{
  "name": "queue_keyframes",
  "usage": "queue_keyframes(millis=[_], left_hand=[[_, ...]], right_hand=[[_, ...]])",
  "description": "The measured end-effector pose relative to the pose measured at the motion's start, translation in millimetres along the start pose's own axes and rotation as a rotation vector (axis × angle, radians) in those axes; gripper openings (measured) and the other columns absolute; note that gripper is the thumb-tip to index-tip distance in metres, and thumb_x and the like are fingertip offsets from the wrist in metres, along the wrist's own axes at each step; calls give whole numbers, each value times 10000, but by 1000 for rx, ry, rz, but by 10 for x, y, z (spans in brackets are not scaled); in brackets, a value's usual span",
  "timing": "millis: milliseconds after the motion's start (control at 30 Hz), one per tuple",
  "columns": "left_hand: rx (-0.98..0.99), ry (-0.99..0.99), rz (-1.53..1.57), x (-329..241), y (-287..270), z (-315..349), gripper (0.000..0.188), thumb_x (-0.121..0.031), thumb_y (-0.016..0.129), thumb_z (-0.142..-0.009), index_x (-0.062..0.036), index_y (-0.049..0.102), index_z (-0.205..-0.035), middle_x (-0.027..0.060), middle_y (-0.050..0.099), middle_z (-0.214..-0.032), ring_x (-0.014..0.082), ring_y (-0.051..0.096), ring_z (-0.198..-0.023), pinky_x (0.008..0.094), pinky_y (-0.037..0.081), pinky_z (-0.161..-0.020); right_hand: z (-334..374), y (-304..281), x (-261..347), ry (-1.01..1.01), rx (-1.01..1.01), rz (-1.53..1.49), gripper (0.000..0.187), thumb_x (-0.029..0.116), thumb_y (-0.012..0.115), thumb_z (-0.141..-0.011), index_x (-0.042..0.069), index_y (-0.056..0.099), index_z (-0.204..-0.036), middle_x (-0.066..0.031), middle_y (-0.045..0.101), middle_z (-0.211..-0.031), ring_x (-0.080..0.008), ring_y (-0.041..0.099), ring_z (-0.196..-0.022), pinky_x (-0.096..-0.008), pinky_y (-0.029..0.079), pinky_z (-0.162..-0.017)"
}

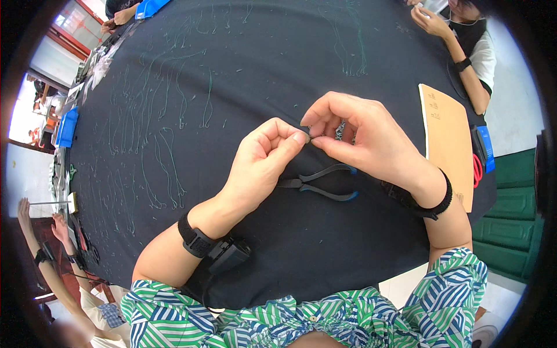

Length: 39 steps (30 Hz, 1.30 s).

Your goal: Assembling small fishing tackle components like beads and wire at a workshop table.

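Green, blue and white patterned clothing fills the lower edge of the frame, and the person's 2 hands meet just above the centre, over the dark cloth of the worktop. On the left hand, thumb and index finger are pinched together at the tips, seemingly on a small dark piece. On the right hand, the fingers curl round a beaded strand, its blue-grey surface showing inside the palm.

By its look, the strand should be light and limp, its rounded bits apt to roll or slip; a fingertip pinch near an end, with the slack gathered in the palm, would suit it. The small piece looks stiff and easy to drop.

Most of the strand is hidden by the right hand, so its length, and any join to the small piece, cannot be told. Pliers lie just below, their tips partly behind the left hand.
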<state>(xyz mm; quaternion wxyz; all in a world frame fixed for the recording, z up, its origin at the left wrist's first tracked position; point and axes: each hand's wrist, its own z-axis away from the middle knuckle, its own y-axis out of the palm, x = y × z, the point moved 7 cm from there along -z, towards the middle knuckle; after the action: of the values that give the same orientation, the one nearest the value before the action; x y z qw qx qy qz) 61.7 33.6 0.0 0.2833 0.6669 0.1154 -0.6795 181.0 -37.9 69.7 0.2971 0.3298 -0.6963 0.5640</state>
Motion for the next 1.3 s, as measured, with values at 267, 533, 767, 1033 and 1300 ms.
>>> queue_keyframes(millis=[267, 533, 767, 1033, 1300], left_hand=[[65, -33, 97, 30, -4, 8, 95, -145, 596, -993, -51, 605, -980, -71, 592, -818, -22, 453, -723, 174, 359, -653], [49, -31, 80, 24, 2, 2, 98, -152, 592, -996, -56, 606, -981, -87, 575, -785, -31, 413, -683, 168, 313, -603], [25, -27, 81, 31, -11, 2, 103, -160, 590, -998, -60, 610, -987, -95, 559, -765, -39, 391, -650, 162, 288, -566], [-19, -33, 91, -8, -8, 19, 136, -204, 594, -999, -70, 612, -992, -109, 488, -680, -24, 315, -541, 179, 222, -474], [15, -39, 100, -63, 62, 43, 112, -174, 549, -1014, -70, 569, -976, -91, 397, -688, 8, 276, -554, 195, 211, -493]], right_hand=[[2, 15, 31, -54, -42, -23, 246, 47, 697, -816, 14, 607, -1043, -113, 683, -889, -201, 683, -791, -310, 531, -683], [14, -5, 26, 14, -12, -22, 216, 44, 676, -826, 14, 609, -1029, -98, 670, -804, -204, 678, -751, -323, 521, -666], [7, 29, -17, -12, -3, -56, 247, 49, 676, -816, 6, 596, -1046, -106, 621, -959, -184, 651, -764, -295, 524, -661], [28, -21, 64, -71, -43, 49, 308, 31, 725, -773, 14, 570, -1039, -113, 608, -1034, -182, 647, -724, -305, 526, -642], [54, -33, 62, -146, -155, 27, 228, 6, 711, -789, 41, 618, -994, -31, 652, -870, -120, 623, -697, -247, 487, -571]])
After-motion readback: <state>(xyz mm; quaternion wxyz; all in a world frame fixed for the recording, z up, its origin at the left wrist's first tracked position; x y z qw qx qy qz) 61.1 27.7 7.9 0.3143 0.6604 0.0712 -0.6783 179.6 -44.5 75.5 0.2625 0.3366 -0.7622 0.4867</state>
